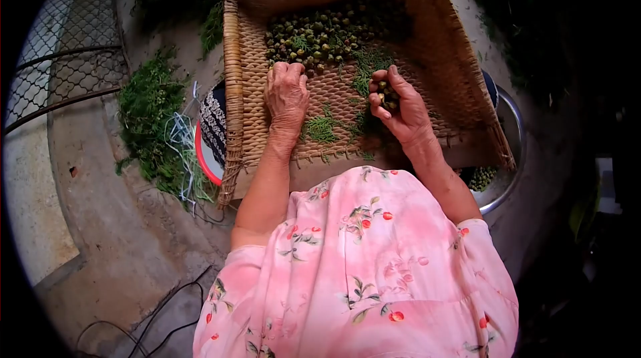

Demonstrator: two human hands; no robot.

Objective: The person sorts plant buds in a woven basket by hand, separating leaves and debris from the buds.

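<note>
A wide woven basket lies tilted in front of me, with a heap of small round green cones spread over its far part. My left hand is closed at the near left edge of the heap, knuckles up; its fingertips and anything in them are hidden. On the right, my right hand is turned palm inward, its fingers curled around several green cones. Between the hands, feathery green sprigs lie on the weave.
Piles of cut green foliage lie left of the basket, with more behind it. Pale plastic strips hang beside a red-rimmed basin. A metal basin holding more cones sits under the right side. Black cables cross the floor.
</note>
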